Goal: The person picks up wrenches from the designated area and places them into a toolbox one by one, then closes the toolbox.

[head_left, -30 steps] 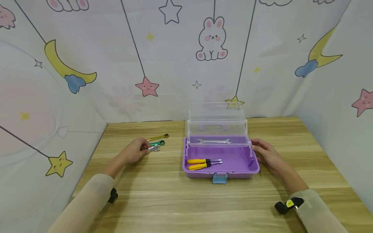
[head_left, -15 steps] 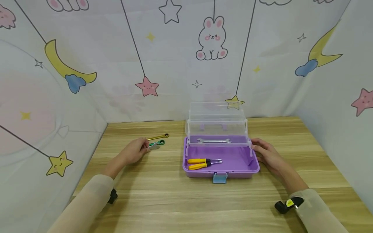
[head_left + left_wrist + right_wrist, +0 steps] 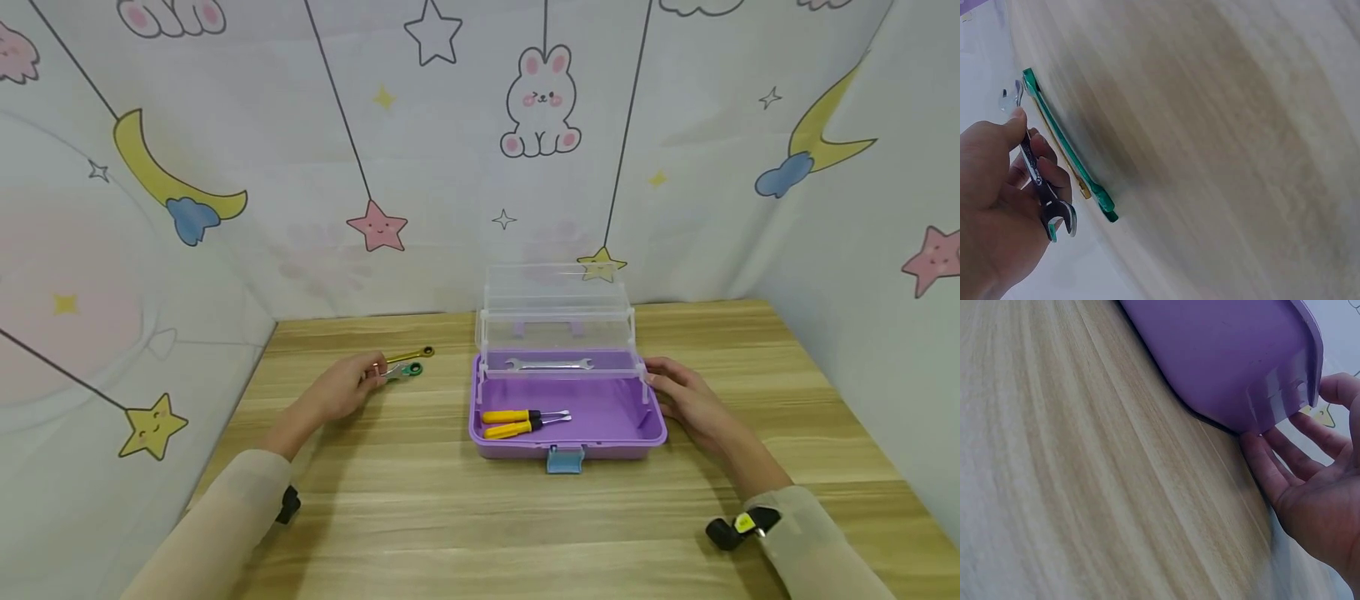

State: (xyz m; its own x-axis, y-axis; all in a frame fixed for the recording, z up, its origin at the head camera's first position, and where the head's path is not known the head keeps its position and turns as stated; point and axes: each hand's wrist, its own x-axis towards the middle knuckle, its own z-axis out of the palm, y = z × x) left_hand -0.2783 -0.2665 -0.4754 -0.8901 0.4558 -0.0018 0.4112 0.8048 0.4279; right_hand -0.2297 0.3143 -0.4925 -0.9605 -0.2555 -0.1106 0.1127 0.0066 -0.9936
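Observation:
In the head view my left hand (image 3: 347,387) is at the left of the table, thumb and fingers pinching a silver open-ended wrench (image 3: 1032,165). The left wrist view has this wrench slanting across the fingers, a forked end sticking out each way. Close beyond it on the table lie a green ratchet wrench (image 3: 415,368) and a gold ratchet wrench (image 3: 414,355). My right hand (image 3: 692,400) touches the right side of a purple toolbox (image 3: 517,451). In the right wrist view its fairly straight fingers meet the outer wall, with the thumb by the rim.
The toolbox's clear lid (image 3: 555,287) and tray stand raised at the back. Another silver wrench (image 3: 551,364) lies in the tray. Two yellow-handled screwdrivers (image 3: 513,429) lie in the bottom's left part. A blue latch (image 3: 565,460) hangs at the front. A printed curtain (image 3: 450,167) stands behind.
The silver wrench in my left hand has shifted slightly up and back, now overlapping the green wrench in the head view. My right hand and the toolbox stay in place.

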